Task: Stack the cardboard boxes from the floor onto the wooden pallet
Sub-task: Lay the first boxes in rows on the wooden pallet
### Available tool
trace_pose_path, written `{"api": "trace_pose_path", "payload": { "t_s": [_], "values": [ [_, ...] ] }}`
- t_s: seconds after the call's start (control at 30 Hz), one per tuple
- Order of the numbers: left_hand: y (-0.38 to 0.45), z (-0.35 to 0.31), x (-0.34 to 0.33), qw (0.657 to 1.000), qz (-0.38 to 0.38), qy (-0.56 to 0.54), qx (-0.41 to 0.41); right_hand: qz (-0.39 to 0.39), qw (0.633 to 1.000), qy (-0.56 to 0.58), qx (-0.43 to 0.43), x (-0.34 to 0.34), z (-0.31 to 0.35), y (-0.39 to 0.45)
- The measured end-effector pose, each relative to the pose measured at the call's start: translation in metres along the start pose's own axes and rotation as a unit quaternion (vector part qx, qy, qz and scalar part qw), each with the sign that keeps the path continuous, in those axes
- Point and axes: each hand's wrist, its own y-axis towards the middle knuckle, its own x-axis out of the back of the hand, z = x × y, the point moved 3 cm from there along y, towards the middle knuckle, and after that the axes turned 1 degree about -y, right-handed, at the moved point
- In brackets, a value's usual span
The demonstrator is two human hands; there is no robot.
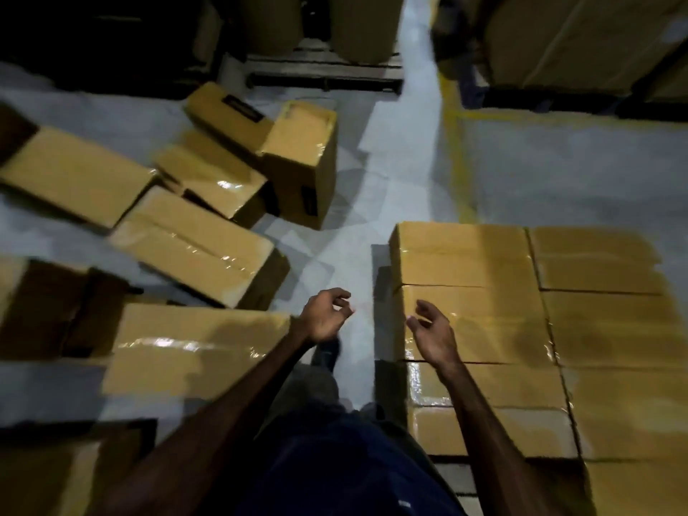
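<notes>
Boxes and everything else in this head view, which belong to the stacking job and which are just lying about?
Job: loose boxes on the floor; stacked boxes; left hand and right hand, both holding nothing.

Lying about: big rolls; their pallet; far stack; yellow floor line.

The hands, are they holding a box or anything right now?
No. The left hand and the right hand are both empty, fingers loosely curled in the air. The boxes lie untouched on the floor.

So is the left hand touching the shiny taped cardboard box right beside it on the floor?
Cannot tell. In the head view the left hand overlaps the taped cardboard box edge, fingers loosely curled, probably above it.
</notes>
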Motion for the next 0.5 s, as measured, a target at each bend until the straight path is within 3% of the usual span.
{"api": "trace_pose_path", "payload": {
  "t_s": [0.17, 0.5],
  "values": [
    [-0.061, 0.058, 0.018, 0.992, -0.1, -0.048, 0.06, 0.04, 0.998, -0.016, 0.037, -0.012, -0.004, -0.002],
    [-0.123, 0.082, 0.021, 0.977, -0.173, -0.088, 0.091, 0.132, 0.987, -0.053, 0.08, -0.055, 0.014, -0.01]
  ]
}}
